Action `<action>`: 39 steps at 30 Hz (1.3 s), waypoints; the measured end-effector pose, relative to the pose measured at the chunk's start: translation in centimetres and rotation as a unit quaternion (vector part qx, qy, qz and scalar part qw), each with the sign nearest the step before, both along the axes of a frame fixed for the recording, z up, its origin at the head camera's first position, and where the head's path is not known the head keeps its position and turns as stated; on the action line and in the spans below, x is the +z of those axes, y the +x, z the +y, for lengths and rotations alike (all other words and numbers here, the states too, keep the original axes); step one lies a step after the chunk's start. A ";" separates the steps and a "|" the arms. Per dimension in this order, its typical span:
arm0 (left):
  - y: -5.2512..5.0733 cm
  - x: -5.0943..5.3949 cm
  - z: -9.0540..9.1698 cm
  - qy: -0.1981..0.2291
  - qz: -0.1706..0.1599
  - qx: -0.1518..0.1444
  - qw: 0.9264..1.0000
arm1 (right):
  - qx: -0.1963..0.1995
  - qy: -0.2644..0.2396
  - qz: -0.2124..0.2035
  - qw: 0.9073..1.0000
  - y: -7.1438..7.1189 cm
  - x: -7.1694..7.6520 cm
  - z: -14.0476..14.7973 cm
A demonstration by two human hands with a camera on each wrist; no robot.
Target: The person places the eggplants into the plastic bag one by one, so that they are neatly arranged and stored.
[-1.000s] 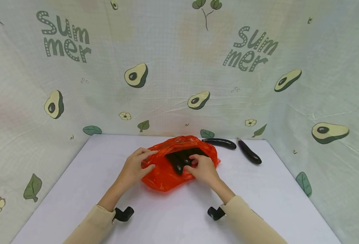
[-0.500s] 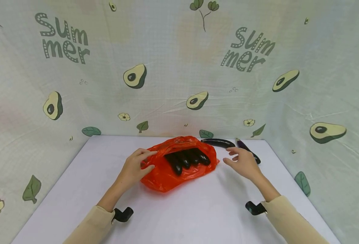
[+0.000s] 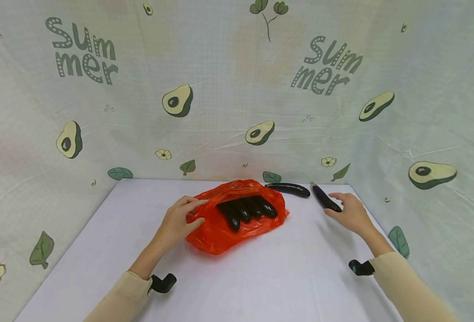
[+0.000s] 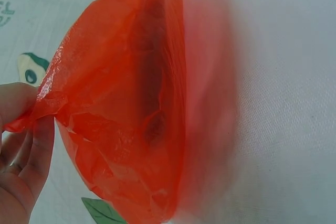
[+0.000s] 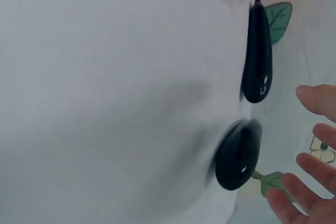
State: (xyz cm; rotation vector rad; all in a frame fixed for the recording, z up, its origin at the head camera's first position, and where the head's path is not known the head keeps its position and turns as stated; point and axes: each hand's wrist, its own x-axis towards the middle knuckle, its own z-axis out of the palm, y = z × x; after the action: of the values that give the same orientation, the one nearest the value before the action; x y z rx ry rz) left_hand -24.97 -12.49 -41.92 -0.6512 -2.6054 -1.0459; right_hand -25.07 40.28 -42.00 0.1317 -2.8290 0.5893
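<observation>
At the right of the table (image 3: 253, 281), my right hand (image 3: 351, 214) hovers, fingers apart, by an eggplant (image 3: 324, 198); pick-up seems in hand, wanting a grip. My left hand (image 3: 177, 220) pinches the bag (image 3: 214, 237) holding four eggplants (image 3: 231, 218).

On my monitor, one red bag (image 3: 216, 236), and I count four bagged eggplants (image 3: 242, 212)! Two loose eggplants (image 3: 290, 189) towards two o'clock from the bag, making six! Left hand (image 3: 178, 220) at nine, right hand (image 3: 351, 214) at three, that's two, plus two black wrist devices (image 3: 164, 283).
</observation>
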 end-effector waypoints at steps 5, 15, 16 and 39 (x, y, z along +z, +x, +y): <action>0.0 0.0 0.0 -0.001 0.000 -0.001 1.000 | 0.003 0.005 -0.011 1.000 -0.7 -0.8 1.2; 0.1 -0.1 0.0 -0.001 0.004 -0.001 1.000 | -0.032 -0.007 -0.070 0.997 -1.7 -2.1 2.3; 0.1 -0.1 -0.1 -0.001 0.004 0.000 1.000 | -0.035 -0.007 -0.075 0.997 -1.8 -2.2 2.4; -0.1 0.0 -0.2 -0.007 0.004 0.002 1.000 | -0.044 -0.008 -0.079 0.996 -3.1 -4.4 3.6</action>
State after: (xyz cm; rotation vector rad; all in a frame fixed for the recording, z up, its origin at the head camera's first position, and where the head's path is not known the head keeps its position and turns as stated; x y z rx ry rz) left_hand -25.02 -12.64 -41.94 -0.6520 -2.6086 -1.0237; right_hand -28.16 43.86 -46.44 -0.0458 -2.9616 0.6292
